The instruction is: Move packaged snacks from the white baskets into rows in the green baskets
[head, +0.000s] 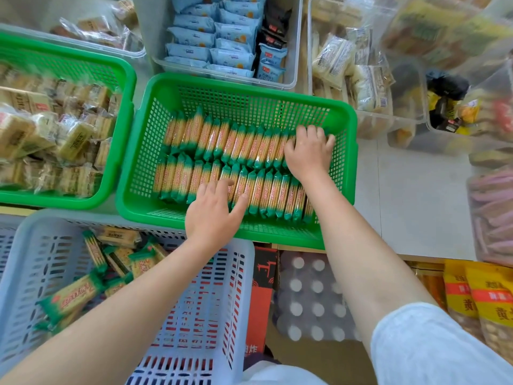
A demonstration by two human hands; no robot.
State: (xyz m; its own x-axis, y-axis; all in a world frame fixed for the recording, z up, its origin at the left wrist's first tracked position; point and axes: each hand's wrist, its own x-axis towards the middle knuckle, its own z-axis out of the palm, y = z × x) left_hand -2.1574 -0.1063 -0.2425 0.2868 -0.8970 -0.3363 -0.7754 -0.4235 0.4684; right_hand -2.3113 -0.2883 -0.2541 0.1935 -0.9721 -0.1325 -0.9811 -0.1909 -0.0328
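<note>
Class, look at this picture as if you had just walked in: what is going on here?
A person is stocking a green basket with green-ended snack packets, stood on edge in two rows. The right hand presses on the right end of the far row; the left hand rests, fingers spread, on the near row. More of the same packets lie loose in the white basket below, not yet moved.

At frame centre a green basket [155, 134] holds two tidy rows of green-ended yellow snack packs [222, 140] standing on edge. At lower left, a white basket [219, 315] holds a few of the same packs [72, 298] lying jumbled.
</note>
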